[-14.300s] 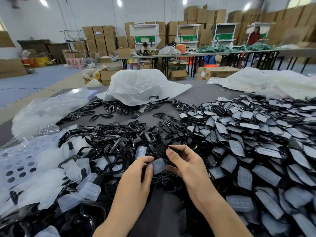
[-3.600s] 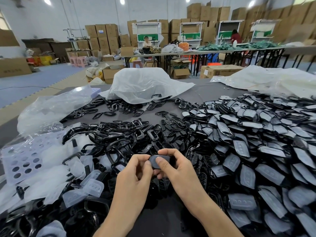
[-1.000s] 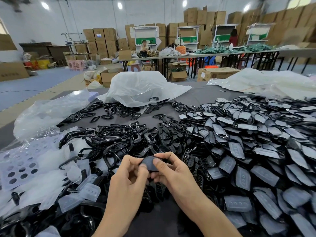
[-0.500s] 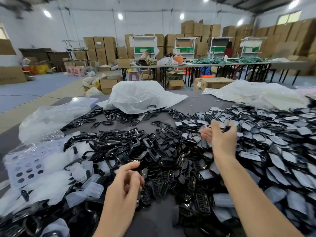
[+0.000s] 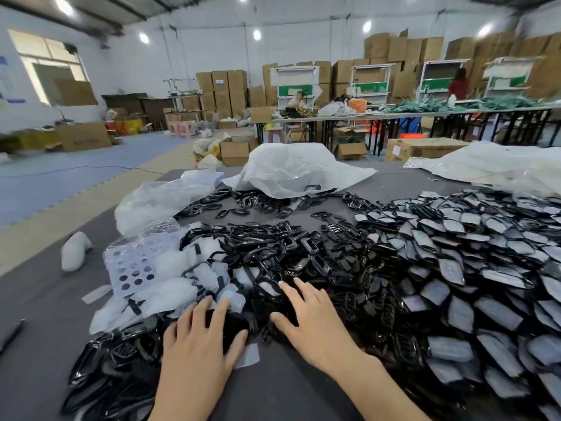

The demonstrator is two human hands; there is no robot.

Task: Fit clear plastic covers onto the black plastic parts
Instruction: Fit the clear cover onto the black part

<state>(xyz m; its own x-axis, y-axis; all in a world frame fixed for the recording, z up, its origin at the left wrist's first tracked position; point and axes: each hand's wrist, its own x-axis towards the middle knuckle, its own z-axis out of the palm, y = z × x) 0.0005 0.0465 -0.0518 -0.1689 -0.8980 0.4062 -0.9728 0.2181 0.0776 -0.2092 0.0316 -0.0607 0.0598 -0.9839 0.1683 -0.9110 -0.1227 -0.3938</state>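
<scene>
Loose covers [image 5: 170, 287] lay on the left part of the tabletop [image 5: 45, 299], uncovered parts [image 5: 273, 253] piled in the middle, covered parts [image 5: 455, 268] spread to the right, a bag [image 5: 297, 171] behind them, left hand [image 5: 197, 344] and right hand [image 5: 312, 320] rested side by side on the near edge of the middle pile.

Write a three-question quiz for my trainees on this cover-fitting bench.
1. True or false: the left hand and right hand both rest open-fingered on the black parts.
2. The covered parts lie: A right of the right hand; B left of the left hand; C on the floor.
3. On which side of the black parts do the loose clear covers lie?
Key: 1 true; 2 A; 3 left.
</scene>
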